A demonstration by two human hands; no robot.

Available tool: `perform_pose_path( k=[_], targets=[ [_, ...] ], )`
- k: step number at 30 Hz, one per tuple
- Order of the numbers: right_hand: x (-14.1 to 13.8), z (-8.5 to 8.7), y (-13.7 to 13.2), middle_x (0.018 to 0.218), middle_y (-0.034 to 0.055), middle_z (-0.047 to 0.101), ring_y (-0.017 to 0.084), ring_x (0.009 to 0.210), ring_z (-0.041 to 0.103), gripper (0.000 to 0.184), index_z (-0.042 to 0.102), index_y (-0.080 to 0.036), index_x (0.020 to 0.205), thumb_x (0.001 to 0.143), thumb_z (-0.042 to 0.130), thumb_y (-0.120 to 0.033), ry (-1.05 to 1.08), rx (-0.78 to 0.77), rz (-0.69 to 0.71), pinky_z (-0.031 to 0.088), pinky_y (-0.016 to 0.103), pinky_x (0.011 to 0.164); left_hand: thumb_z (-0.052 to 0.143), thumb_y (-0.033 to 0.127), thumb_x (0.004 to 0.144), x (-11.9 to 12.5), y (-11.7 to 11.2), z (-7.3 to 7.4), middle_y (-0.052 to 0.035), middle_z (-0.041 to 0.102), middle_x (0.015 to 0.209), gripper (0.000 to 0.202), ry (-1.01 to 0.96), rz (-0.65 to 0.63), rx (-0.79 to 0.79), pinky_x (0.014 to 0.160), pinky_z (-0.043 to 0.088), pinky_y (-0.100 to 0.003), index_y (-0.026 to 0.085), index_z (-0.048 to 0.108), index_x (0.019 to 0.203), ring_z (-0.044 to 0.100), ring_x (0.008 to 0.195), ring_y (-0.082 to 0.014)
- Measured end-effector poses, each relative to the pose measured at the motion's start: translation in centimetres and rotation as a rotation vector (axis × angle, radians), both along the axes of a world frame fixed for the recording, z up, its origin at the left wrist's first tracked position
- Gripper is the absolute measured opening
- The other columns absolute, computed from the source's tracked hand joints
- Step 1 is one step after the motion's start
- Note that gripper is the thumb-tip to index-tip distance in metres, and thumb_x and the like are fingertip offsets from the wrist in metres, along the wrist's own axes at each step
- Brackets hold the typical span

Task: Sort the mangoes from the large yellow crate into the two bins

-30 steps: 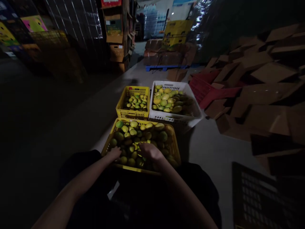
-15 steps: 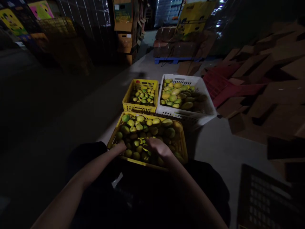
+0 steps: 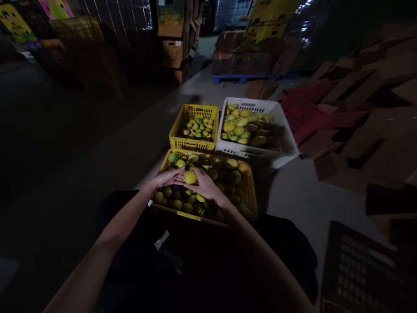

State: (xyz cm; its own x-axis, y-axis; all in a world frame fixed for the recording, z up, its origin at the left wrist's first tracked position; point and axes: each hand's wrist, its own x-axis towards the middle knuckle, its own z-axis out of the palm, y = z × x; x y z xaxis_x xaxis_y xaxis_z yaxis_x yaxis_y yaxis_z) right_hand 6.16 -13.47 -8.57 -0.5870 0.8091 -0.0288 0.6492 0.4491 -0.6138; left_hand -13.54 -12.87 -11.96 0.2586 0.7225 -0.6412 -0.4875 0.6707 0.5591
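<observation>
Yellow lemon-like fruit (image 3: 190,177) above the front yellow crate (image 3: 251,191), pinched in the right hand's (image 3: 204,184) grip; left hand (image 3: 168,177) spread, fingers extended alongside the fruit, contact unclear. Both hands block part of the crate's contents. Just beyond: smaller yellow crate (image 3: 192,144) and white crate (image 3: 289,135), both holding fruit; to the right, red crate (image 3: 301,114) among cardboard boxes (image 3: 384,134) on the floor (image 3: 289,191).
</observation>
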Motion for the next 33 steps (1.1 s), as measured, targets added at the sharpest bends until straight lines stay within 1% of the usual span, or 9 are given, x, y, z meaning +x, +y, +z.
perform_pose_path(
  k=[3, 6, 10, 14, 19, 24, 28, 30, 33],
  targets=[
    [-0.2, 0.2, 0.0, 0.107, 0.0097, 0.065, 0.024, 0.096, 0.062, 0.058, 0.053, -0.017, 0.116, 0.07, 0.068, -0.049, 0.196, 0.006, -0.133, 0.049, 0.034, 0.083, 0.061, 0.022, 0.08, -0.4, 0.8, -0.1, -0.0113, 0.068, 0.08, 0.009, 0.346, -0.013, 0.169, 0.081, 0.052, -0.039, 0.014, 0.065, 0.08, 0.065, 0.092, -0.0278],
    [0.1, 0.7, -0.3, 0.103, 0.0075, 0.066, 0.02, 0.084, 0.065, 0.063, 0.053, -0.017, 0.115, 0.065, 0.072, -0.05, 0.338, -0.154, -0.26, 0.052, 0.031, 0.074, 0.067, 0.012, 0.072, -1.5, 0.6, -1.7, -0.0095, 0.066, 0.086, 0.015, 0.743, 0.042, 0.339, 0.096, 0.042, -0.035, 0.018, 0.057, 0.062, 0.05, 0.119, -0.0284],
    [0.4, 2.2, -1.1, 0.09, 0.0028, 0.066, 0.013, 0.065, 0.06, 0.048, 0.055, -0.018, 0.103, 0.067, 0.07, -0.047, 0.591, -0.383, -0.306, 0.051, 0.027, 0.061, 0.066, 0.007, 0.069, -2.8, -1.2, -4.5, -0.0114, 0.062, 0.093, 0.024, 0.91, 0.097, 0.411, 0.108, 0.027, -0.038, 0.018, 0.048, 0.057, 0.026, 0.137, -0.0276],
    [1.0, 3.8, -1.7, 0.082, -0.0014, 0.061, 0.009, 0.061, 0.055, 0.034, 0.055, -0.019, 0.092, 0.069, 0.07, -0.039, 0.812, -0.492, -0.3, 0.047, 0.022, 0.057, 0.063, 0.011, 0.073, -3.0, -2.3, -6.3, -0.0121, 0.061, 0.092, 0.016, 1.085, 0.031, 0.472, 0.109, 0.024, -0.042, 0.019, 0.051, 0.065, 0.03, 0.134, -0.0274],
    [2.0, 4.3, -1.8, 0.078, -0.0033, 0.057, 0.009, 0.06, 0.055, 0.033, 0.056, -0.019, 0.09, 0.069, 0.072, -0.038, 0.875, -0.56, -0.342, 0.045, 0.022, 0.057, 0.058, 0.012, 0.076, -2.2, -1.7, -6.5, -0.0135, 0.061, 0.102, 0.006, 1.357, -0.19, 0.489, 0.109, 0.022, -0.044, 0.017, 0.054, 0.076, 0.037, 0.13, -0.027],
    [2.5, 4.2, -1.5, 0.078, -0.0043, 0.058, 0.008, 0.057, 0.053, 0.034, 0.055, -0.021, 0.087, 0.064, 0.075, -0.036, 0.929, -0.593, -0.41, 0.043, 0.022, 0.053, 0.068, 0.017, 0.067, -1.2, 0.0, -6.2, -0.0179, 0.058, 0.118, 0.036, 1.617, -0.474, 0.443, 0.107, 0.024, -0.044, 0.013, 0.055, 0.1, 0.043, 0.124, -0.0317],
    [2.9, 4.5, -1.5, 0.075, -0.0055, 0.057, 0.008, 0.053, 0.052, 0.036, 0.055, -0.021, 0.087, 0.062, 0.076, -0.035, 0.968, -0.606, -0.426, 0.044, 0.024, 0.052, 0.062, 0.031, 0.077, -0.2, 1.0, -6.7, -0.0199, 0.063, 0.11, 0.053, 1.762, -0.62, 0.385, 0.099, 0.034, -0.046, 0.01, 0.045, 0.123, 0.054, 0.111, -0.0326],
    [3.1, 4.6, -1.6, 0.075, -0.0055, 0.058, 0.008, 0.054, 0.053, 0.036, 0.055, -0.021, 0.088, 0.062, 0.077, -0.034, 0.958, -0.616, -0.44, 0.044, 0.024, 0.053, 0.059, 0.032, 0.08, 0.3, 1.1, -7.0, -0.0203, 0.06, 0.117, 0.056, 1.822, -0.662, 0.385, 0.099, 0.034, -0.045, 0.011, 0.042, 0.128, 0.052, 0.115, -0.0322],
    [3.6, 4.6, -1.8, 0.075, -0.0052, 0.059, 0.008, 0.054, 0.054, 0.036, 0.056, -0.021, 0.085, 0.059, 0.078, -0.031, 0.945, -0.644, -0.442, 0.045, 0.024, 0.053, 0.058, 0.026, 0.08, 1.0, 1.3, -7.0, -0.0214, 0.043, 0.138, 0.054, 1.914, -0.679, 0.418, 0.103, 0.03, -0.044, 0.013, 0.041, 0.13, 0.037, 0.13, -0.0326]
  ],
)
